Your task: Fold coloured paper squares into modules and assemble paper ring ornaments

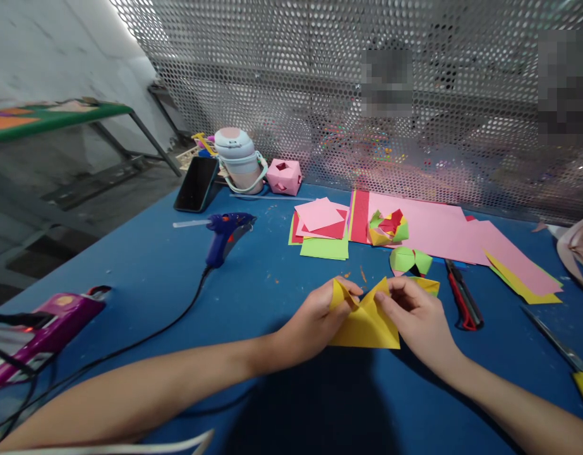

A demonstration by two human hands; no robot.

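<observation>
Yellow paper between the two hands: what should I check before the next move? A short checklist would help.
1. Left hand gripping the yellow paper: ok.
2. Right hand gripping it too: ok.
3. Paper flat: not ok; two points stand up at the hands.
4. Blue glue gun apart from the paper: ok, it lies off to the left. Whether it is hot: cannot tell.
5. Red and black cutter, blade retracted: cannot tell.
6. Scissors wholly in view: not ok, the picture's edge cuts the handles.
</observation>
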